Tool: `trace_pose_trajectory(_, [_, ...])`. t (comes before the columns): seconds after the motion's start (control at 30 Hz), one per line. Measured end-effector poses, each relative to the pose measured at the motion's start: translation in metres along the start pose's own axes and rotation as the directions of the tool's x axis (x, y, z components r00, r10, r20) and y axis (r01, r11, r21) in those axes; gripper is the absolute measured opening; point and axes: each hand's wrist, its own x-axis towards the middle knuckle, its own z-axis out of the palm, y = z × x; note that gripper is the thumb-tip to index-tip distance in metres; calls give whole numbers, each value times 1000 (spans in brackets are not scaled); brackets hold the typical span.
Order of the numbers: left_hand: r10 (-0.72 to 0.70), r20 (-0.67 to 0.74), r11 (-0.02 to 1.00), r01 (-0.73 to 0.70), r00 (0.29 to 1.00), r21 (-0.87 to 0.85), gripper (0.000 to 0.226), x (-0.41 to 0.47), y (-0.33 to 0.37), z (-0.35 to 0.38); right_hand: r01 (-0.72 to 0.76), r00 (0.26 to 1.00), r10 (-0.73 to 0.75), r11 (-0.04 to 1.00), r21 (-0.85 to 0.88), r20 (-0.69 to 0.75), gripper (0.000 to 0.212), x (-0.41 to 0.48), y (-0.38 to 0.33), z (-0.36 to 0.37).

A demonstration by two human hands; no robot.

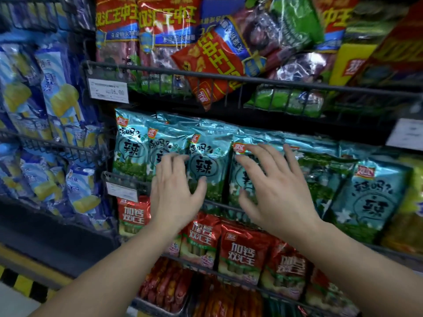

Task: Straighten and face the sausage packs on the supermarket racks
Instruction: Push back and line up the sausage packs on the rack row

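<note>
Both of my hands are up at the middle wire rack [120, 177], fingers straight-ish and spread, gripping nothing. My left hand [176, 195] lies against the row of teal sausage packs [209, 161], its fingertips on the second pack from the left and its thumb on the third. My right hand [277, 193] is fanned wide over the fourth teal pack, just beside the left hand but not touching it; I cannot tell whether its fingers press the foil or hang just off it. The teal packs stand upright and overlap one another along the rack, and the one far right [375, 193] leans at a tilt. Below my wrists sits a row of red sausage packs [245, 250], labels facing out. On the upper rack [274, 82] the packs are jumbled, with one red pack [210, 65] lying askew over its rail. A price tag [108, 90] reading 16.00 hangs from that rail at the left. Blue-and-yellow packs [61, 99] fill the neighbouring rack to my left.
</note>
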Motion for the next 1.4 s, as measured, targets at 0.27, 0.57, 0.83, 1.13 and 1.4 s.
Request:
trace_pose_trajectory(0.27, [92, 77, 994, -87, 993, -66, 61, -15, 70, 29, -134, 991, 134, 991, -30, 3, 62, -37, 68, -26])
trace_pose_trajectory(0.57, [70, 181, 997, -76, 981, 27, 88, -38, 109, 51, -135, 962, 158, 984, -116, 224, 103, -28, 86, -43])
trace_pose_trajectory(0.83, [44, 280, 996, -63, 959, 60, 100, -37, 110, 42, -98, 951, 130, 987, -125, 282, 67, -17, 74, -56])
trace_pose_trajectory(1.13, [32, 227, 997, -14, 973, -79, 81, -39, 112, 42, -203, 958, 179, 975, -91, -226, 60, -57, 81, -72])
trace_pose_trajectory(1.4, [-138, 263, 844, 252, 955, -473, 58, -47, 148, 40, -514, 674, 683, 707, 486, -281, 70, -98, 98, -65])
